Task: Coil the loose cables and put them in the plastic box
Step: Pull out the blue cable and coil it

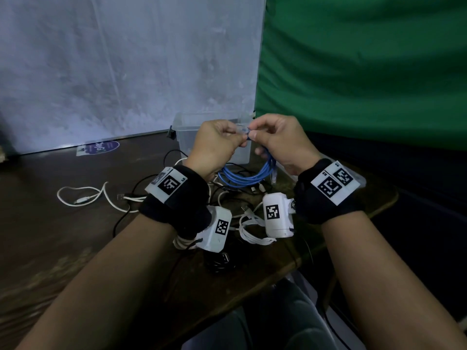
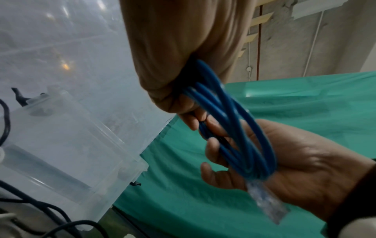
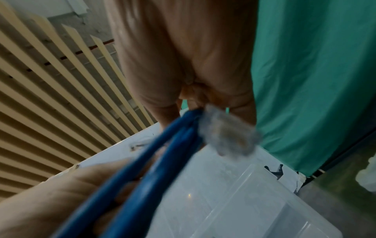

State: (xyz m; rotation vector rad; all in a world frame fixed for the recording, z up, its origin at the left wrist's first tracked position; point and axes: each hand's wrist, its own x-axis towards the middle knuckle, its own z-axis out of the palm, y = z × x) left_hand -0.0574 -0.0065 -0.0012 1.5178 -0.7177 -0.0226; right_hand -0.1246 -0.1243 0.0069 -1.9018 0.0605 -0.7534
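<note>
Both hands, left (image 1: 214,145) and right (image 1: 280,142), pinch the coiled blue cable (image 1: 242,175). Plastic box (image 1: 187,137) appears empty; white and black cables (image 1: 227,205) remain loose on the surface (image 1: 75,210).

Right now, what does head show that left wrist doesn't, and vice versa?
Head only: the backs of both hands, left hand and right hand, pinching the top of the blue cable, plus loose white cables and black cables on the table.

Left wrist only: the right hand's palm side with the coil's loops running through its fingers, and the clear connector hanging below it.

Both: blue cable coiled and held in the hands, not yet in the plastic box, which stands open just beyond.
</note>
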